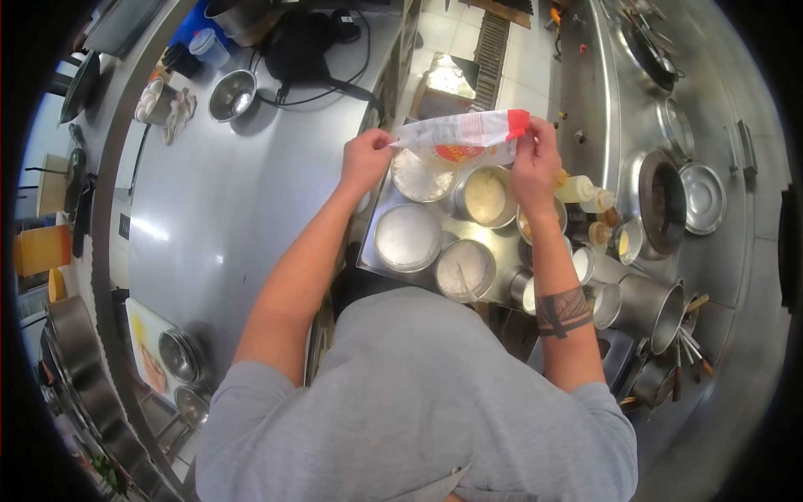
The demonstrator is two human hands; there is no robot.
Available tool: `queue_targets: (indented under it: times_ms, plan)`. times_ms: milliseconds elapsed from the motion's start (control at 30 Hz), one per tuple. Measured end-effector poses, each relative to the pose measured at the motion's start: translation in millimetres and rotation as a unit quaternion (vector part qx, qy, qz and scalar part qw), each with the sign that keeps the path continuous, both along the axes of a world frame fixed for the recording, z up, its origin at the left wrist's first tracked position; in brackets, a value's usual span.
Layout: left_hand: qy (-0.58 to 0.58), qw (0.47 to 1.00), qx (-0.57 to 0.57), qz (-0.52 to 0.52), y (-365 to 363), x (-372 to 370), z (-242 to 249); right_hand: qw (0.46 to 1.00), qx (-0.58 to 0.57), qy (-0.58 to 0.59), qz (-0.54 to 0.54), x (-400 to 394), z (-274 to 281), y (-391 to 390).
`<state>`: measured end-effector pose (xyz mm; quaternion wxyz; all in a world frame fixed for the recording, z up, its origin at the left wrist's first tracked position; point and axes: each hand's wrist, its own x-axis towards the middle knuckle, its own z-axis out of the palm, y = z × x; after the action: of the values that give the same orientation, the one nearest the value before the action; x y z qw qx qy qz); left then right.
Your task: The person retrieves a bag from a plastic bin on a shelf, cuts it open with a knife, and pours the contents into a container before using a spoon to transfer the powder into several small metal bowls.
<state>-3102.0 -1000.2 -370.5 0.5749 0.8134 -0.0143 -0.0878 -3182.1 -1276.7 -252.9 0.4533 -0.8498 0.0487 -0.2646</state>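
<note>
A white plastic bag (456, 131) with a red end and a red-and-yellow logo is stretched between my two hands. My left hand (366, 159) pinches its left corner, and my right hand (535, 164) grips it near the red end. Below the bag stands a round metal container of white powder (421, 180), partly covered by it. Nearby are a container of pale yellow grains (485, 197), one of fine white contents (407, 238) and one with white powder and a utensil handle (462, 266). What the bag contains, if anything, is hidden.
To the left runs a long steel counter (222, 209) with a metal bowl (232, 95) and a black bag (308, 48). On the right are squeeze bottles (577, 189), a large pot (657, 311) and a wok (661, 202). A cutting board (150, 347) lies at lower left.
</note>
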Motion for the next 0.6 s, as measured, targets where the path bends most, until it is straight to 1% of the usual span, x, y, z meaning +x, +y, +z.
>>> queue_targets:
  times_ms: [33,67,133,167,233,300,367,400,433,467,500,567,600]
  plan:
    - [-0.008,1.000,0.019,-0.004,0,-1,5,0.999,0.037,0.008,-0.006,1,1,-1]
    - [-0.016,0.999,0.039,-0.008,1,-3,11,0.999,0.038,0.009,-0.006,0,1,1]
    - [-0.020,0.999,0.049,-0.006,-1,-5,15,1.000,0.004,0.002,-0.008,-2,0,5]
    - [-0.025,0.998,0.056,-0.003,-2,-6,15,1.000,0.004,0.003,-0.008,-2,-2,5]
    - [-0.031,0.997,0.067,-0.012,1,-6,15,0.999,-0.010,-0.037,0.009,0,-7,6]
    - [-0.034,0.996,0.079,-0.019,3,-9,11,0.999,0.001,-0.038,0.007,3,-8,4]
    - [-0.076,0.997,-0.024,-0.009,1,-13,8,0.999,0.014,-0.039,0.003,3,-6,5]
    - [-0.074,0.997,-0.024,-0.010,-1,-14,7,0.999,-0.010,-0.042,0.005,2,-4,6]
    - [-0.064,0.996,-0.064,-0.020,-2,-14,10,0.998,-0.034,-0.047,0.008,3,-2,7]
    - [-0.054,0.993,-0.104,-0.028,-3,-13,12,0.998,-0.034,-0.046,0.008,4,-3,6]
    - [-0.053,0.993,-0.104,-0.027,-2,-11,11,0.999,-0.025,-0.042,0.007,5,-4,6]
    - [-0.049,0.991,-0.084,-0.087,3,-5,8,0.999,-0.016,-0.038,0.008,6,-3,8]
    - [-0.049,0.992,-0.083,-0.087,5,-6,7,0.999,-0.019,-0.038,0.009,6,-2,10]
